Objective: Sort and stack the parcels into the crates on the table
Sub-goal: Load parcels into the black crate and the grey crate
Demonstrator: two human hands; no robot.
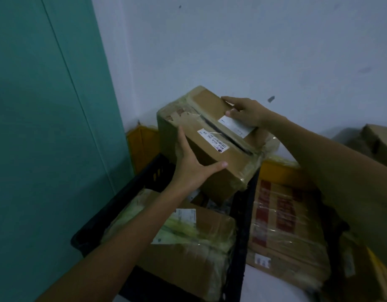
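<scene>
A taped brown cardboard parcel [212, 147] with white labels hangs tilted over the far end of a black plastic crate [242, 236]. My left hand [192, 162] grips its near left edge, and my right hand [245, 112] holds its far top edge. Inside the crate, near me, lies another taped parcel [188, 247] with a white label. A parcel with red print [286, 232], wrapped in clear tape, lies to the right of the crate.
A yellow crate [140, 147] stands behind the black one against the white wall. A green panel fills the left side. More cardboard boxes [375, 142] sit at the far right, and another parcel [362, 269] lies at the lower right.
</scene>
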